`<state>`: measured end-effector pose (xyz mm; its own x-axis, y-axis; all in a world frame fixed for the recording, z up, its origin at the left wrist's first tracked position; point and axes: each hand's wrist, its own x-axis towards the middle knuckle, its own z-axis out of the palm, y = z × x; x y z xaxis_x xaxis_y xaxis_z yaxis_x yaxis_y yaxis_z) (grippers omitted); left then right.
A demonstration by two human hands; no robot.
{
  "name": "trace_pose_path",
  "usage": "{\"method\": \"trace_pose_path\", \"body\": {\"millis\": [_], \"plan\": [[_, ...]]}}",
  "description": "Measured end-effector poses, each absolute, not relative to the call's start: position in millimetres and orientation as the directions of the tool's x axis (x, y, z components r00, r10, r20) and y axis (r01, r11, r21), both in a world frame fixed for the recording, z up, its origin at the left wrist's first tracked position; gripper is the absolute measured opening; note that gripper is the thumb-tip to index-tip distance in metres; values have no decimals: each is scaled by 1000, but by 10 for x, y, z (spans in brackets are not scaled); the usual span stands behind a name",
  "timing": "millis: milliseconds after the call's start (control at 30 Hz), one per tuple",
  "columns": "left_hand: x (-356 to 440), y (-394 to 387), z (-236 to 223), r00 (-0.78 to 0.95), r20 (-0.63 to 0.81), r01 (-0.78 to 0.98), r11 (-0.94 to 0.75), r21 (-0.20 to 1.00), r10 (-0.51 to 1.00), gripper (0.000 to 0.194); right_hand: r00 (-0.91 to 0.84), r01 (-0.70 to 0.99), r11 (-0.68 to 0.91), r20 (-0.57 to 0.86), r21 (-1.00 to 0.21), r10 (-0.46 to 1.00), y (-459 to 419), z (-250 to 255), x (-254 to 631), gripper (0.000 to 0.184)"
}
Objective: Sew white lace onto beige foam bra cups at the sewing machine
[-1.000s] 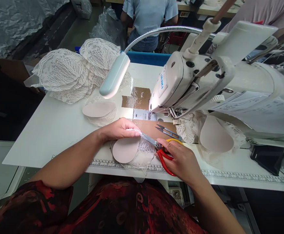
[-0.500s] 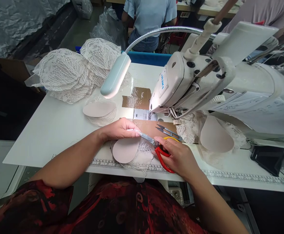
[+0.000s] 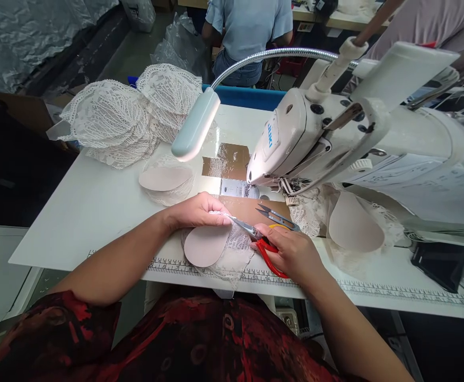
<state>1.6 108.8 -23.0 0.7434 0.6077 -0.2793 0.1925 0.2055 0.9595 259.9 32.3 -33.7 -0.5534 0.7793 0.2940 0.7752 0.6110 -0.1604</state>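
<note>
Between thumb and fingers, my left hand (image 3: 202, 211) pinches the edge of a lace bra cup piece (image 3: 239, 252). Its beige oval pad (image 3: 204, 247) hangs below that hand, over the table's front edge. My right hand (image 3: 291, 249) is wrapped round the red and yellow handles of a pair of scissors (image 3: 268, 254). The scissor blades point left, with their tips at the lace beside my left fingertips; they look nearly closed. Just beyond my right hand lie dark thread snips (image 3: 277, 216) on brown cardboard.
A white sewing machine (image 3: 291, 138) stands at the right, with a lamp (image 3: 195, 124) on a bendy neck. Stacked lace cups (image 3: 108, 122) lie at the back left, and a padded cup (image 3: 166, 180) nearer. More lace pieces (image 3: 355, 223) sit at right. A person (image 3: 250, 32) sits beyond the table.
The scissor blades look narrower and closer together at the lace edge. Both hands keep their holds, and the whole view has shifted slightly.
</note>
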Motion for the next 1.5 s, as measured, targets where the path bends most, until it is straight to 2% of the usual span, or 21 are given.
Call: {"method": "trace_pose_path", "body": {"millis": [300,700,933,1133,1267,1367,1500], "plan": [[-8,1144,-379,798,-192,159,107,981,571,31,-573,767,598,170,-233,802,400,-262,2537,35],[24,1099,-242,763,-244,200,140,970,599,34,-570,771,617,260,-158,779,409,-343,2496,29],[18,1084,-240,772,-280,198,204,959,571,30,-360,820,456,307,-345,881,384,-287,2525,33],[7,1091,-246,770,-282,242,146,959,573,30,-355,855,375,123,-358,927,237,-9,2777,47],[-5,1097,-215,774,-261,264,81,961,577,28,-355,842,375,124,-388,927,-27,27,3091,46],[-26,1117,-207,777,-257,279,52,959,574,31,-192,894,218,106,-390,976,-314,-9,3411,45],[-48,1145,-207,786,-259,311,3,950,561,34,200,948,-163,112,-275,973,-678,32,3806,55]]}}
